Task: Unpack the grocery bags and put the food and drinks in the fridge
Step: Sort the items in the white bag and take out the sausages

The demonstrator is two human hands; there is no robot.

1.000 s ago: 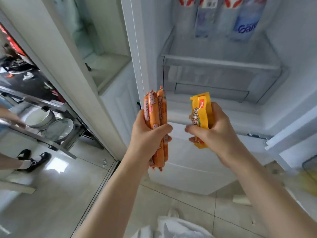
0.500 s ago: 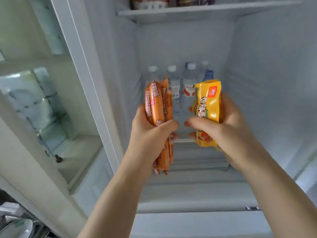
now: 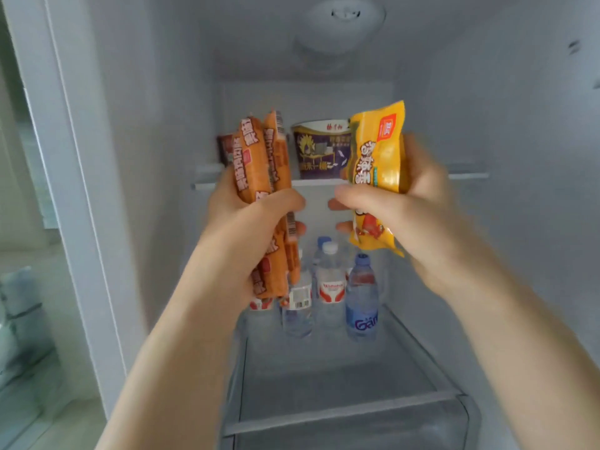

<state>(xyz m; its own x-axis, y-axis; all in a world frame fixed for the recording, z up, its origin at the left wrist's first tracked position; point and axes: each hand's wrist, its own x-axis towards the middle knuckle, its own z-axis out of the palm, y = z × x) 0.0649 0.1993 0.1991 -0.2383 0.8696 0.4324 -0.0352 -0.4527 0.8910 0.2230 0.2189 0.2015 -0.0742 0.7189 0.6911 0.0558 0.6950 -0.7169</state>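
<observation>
Left hand: our left hand (image 3: 256, 216) is curled tight round a bundle of orange sausage sticks (image 3: 263, 177), thumb across the front. We hold them upright, just in front of the upper shelf (image 3: 467, 175).

Right hand: our right hand (image 3: 406, 203) is wrapped round a yellow snack packet (image 3: 376, 151), fingers closed across its middle. The packet's top stands above the upper shelf's edge and its bottom hangs below.

Where the food is: both items are in the air inside the fridge opening, close together, neither one resting on the upper shelf yet.

Upper shelf: a purple noodle cup (image 3: 319, 147) sits at its front middle, and a dark red package (image 3: 224, 147) lies to the cup's left, partly hidden by the sausages.

Below the upper shelf: water bottles (image 3: 331, 287) stand in a group at the back of the lower shelf (image 3: 341, 414), right under our hands.

Risk, sausages: the sticks look loose in the bundle, so we judge one could slide out and fall among the bottles and tip one over.

Risk, cup: pushing either item straight in could knock the noodle cup backwards or sideways, since it blocks the shelf's middle.

Risk, packet: the film looks slippery, and a squeeze could crush what is inside.

Risk, view: our hands are blurred, so we cannot tell how secure each fingertip is.
</observation>
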